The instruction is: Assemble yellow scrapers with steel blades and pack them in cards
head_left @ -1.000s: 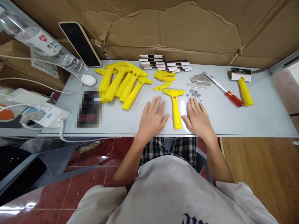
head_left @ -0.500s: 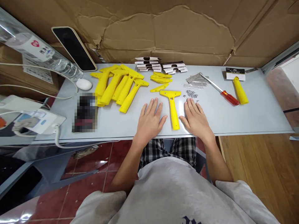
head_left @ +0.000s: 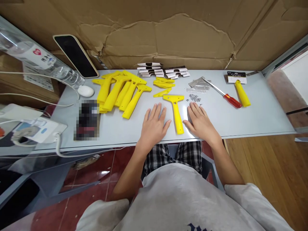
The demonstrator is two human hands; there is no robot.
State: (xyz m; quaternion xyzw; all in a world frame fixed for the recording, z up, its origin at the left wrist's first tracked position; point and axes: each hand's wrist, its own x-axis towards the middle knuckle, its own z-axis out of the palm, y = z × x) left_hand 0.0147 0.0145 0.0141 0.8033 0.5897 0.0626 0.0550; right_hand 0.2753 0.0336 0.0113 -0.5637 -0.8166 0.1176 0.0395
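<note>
My left hand (head_left: 154,124) lies flat on the grey table, palm down and fingers spread, holding nothing. Flat as well, my right hand (head_left: 199,120) rests to the right with its fingertips close to a small pile of screws (head_left: 194,98). Between the two hands is a yellow scraper handle (head_left: 177,115), touched by neither. Beyond it lie several yellow plastic pieces (head_left: 164,84) and several metal blades (head_left: 199,85). A screwdriver (head_left: 228,98) with a red handle lies right of the blades. Left of my left hand, several more yellow scraper handles (head_left: 117,91) are heaped together.
Folded cards (head_left: 150,69) are stacked at the back edge. A scraper with a card on it (head_left: 242,93) lies far right. On the left are a phone (head_left: 75,56), a water bottle (head_left: 36,56), a white mouse (head_left: 86,91), a blurred-out item (head_left: 87,120) and a power strip (head_left: 40,128) with cables.
The view has shifted slightly, so the things on the table appear a little lower and further left. Both hands stay flat in the same places, and nothing on the table has moved.
</note>
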